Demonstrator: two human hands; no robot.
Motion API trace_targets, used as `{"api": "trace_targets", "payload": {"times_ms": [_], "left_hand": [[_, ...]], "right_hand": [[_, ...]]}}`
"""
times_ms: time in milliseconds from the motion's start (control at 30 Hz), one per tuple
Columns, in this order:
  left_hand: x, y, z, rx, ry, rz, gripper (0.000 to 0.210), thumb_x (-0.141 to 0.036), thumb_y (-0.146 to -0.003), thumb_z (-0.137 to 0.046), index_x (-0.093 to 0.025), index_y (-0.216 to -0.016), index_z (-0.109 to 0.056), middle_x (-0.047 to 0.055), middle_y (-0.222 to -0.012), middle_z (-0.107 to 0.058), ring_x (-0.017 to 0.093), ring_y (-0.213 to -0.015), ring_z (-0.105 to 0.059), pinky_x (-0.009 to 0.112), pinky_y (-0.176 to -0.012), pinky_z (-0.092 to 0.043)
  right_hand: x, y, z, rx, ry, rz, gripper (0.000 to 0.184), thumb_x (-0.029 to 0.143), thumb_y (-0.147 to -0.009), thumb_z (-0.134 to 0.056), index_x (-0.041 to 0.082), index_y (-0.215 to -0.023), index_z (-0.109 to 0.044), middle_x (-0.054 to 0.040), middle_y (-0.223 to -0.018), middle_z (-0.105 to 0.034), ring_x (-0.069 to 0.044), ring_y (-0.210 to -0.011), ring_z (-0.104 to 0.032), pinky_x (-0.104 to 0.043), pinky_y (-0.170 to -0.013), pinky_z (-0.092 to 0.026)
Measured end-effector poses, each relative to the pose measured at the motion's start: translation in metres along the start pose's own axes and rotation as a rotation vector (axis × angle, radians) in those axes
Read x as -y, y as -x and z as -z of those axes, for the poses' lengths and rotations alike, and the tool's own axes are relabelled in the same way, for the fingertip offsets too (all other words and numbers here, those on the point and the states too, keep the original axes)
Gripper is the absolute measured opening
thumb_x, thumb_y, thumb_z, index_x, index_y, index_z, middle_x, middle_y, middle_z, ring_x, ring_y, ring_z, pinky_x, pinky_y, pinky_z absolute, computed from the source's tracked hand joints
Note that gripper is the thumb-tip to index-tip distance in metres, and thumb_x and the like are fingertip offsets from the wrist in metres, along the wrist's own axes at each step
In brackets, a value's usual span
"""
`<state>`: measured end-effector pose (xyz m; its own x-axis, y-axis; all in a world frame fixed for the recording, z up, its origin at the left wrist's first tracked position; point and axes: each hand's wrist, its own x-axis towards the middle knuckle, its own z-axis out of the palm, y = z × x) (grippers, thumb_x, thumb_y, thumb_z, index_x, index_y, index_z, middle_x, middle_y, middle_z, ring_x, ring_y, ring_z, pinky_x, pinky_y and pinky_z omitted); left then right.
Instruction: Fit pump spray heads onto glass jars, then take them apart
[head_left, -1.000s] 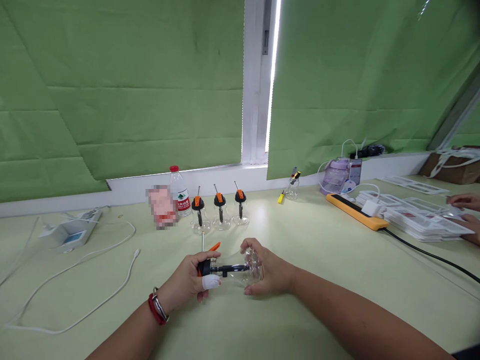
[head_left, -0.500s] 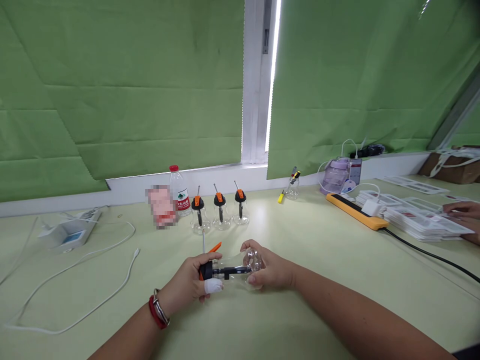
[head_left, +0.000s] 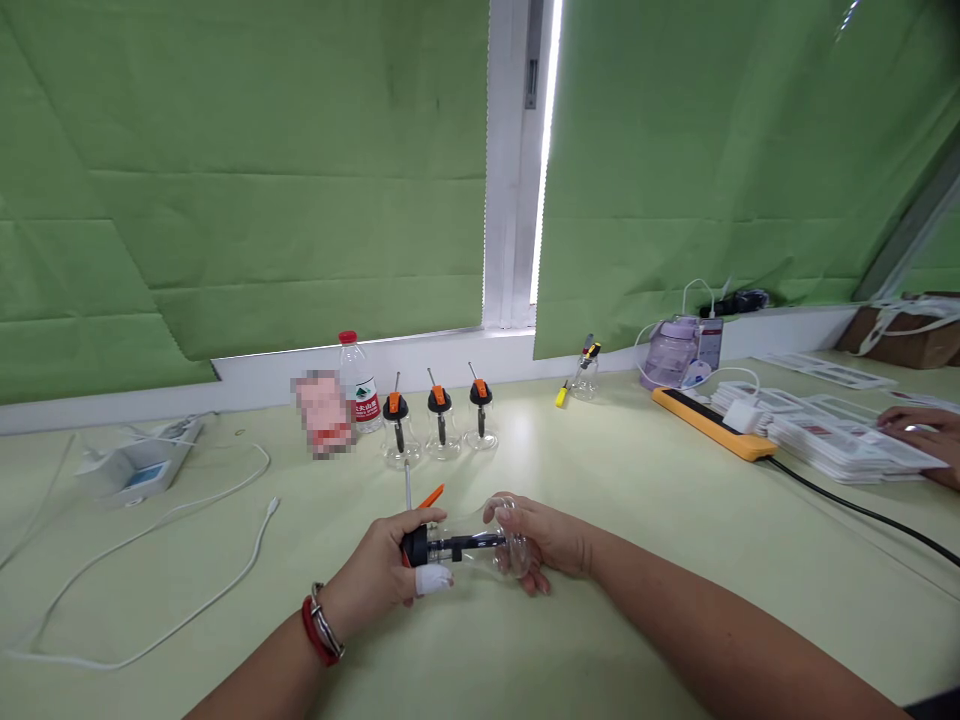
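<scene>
A clear bottle [head_left: 480, 520] lies on its side between my hands, above the table. It has a black and orange cap, a thin metal spout, an orange lever and a dark tube inside. My left hand [head_left: 390, 560], one finger wrapped in white, is closed round the cap end. At the base end, my right hand [head_left: 547, 535] curls its fingers round the bottle, thumb on top. Behind stand three similar bottles [head_left: 442, 430] upright in a row, spouts up.
A red-capped water bottle [head_left: 361, 385] and a blurred pink item [head_left: 324, 412] stand behind left. White cables [head_left: 217, 500] cross the left side. On the right are an orange power strip [head_left: 712, 425], stacked white cards [head_left: 832, 440], a purple jug [head_left: 670, 355] and another person's hands [head_left: 926, 430].
My right hand has shifted its hold on the bottle's base, turning so its thumb moved from the near side to the top. The left hand keeps the cap, moving slightly right.
</scene>
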<state>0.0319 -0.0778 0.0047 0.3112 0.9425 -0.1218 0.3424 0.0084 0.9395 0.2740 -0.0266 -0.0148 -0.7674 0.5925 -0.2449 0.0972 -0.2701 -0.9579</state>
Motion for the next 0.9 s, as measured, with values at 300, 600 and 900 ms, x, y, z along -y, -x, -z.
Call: {"api": "trace_targets", "payload": {"times_ms": [300,600,900], "left_hand": [[-0.005,-0.002,0.003,-0.035,0.075,0.011,0.065,-0.033,-0.06,-0.076,-0.016,-0.117,-0.052,-0.005,-0.06,-0.055,0.01,-0.046,-0.052,0.023,-0.039,-0.047],[0.0,-0.004,0.007,-0.042,0.091,0.004,0.067,-0.032,-0.059,-0.077,-0.017,-0.118,-0.052,-0.005,-0.063,-0.055,0.01,-0.046,-0.052,0.024,-0.04,-0.048],[0.005,-0.002,0.004,-0.037,0.038,-0.013,0.069,-0.032,-0.058,-0.079,-0.015,-0.119,-0.052,-0.007,-0.061,-0.049,0.008,-0.044,-0.048,0.023,-0.041,-0.046]], "right_hand": [[0.019,0.012,0.002,-0.068,0.194,0.262,0.062,0.051,-0.077,-0.06,0.027,-0.128,-0.033,-0.0081,-0.117,-0.044,-0.01,-0.073,-0.059,-0.021,-0.056,-0.047],[0.018,0.012,0.005,-0.036,0.141,0.297,0.061,0.044,-0.075,-0.066,0.028,-0.124,-0.035,-0.0059,-0.105,-0.047,-0.013,-0.067,-0.062,-0.021,-0.047,-0.047],[-0.002,0.0,0.012,-0.057,0.11,0.013,0.067,0.071,-0.083,-0.016,0.016,-0.106,-0.046,-0.0018,-0.06,-0.06,-0.011,-0.034,-0.053,-0.018,-0.03,-0.036]]}}
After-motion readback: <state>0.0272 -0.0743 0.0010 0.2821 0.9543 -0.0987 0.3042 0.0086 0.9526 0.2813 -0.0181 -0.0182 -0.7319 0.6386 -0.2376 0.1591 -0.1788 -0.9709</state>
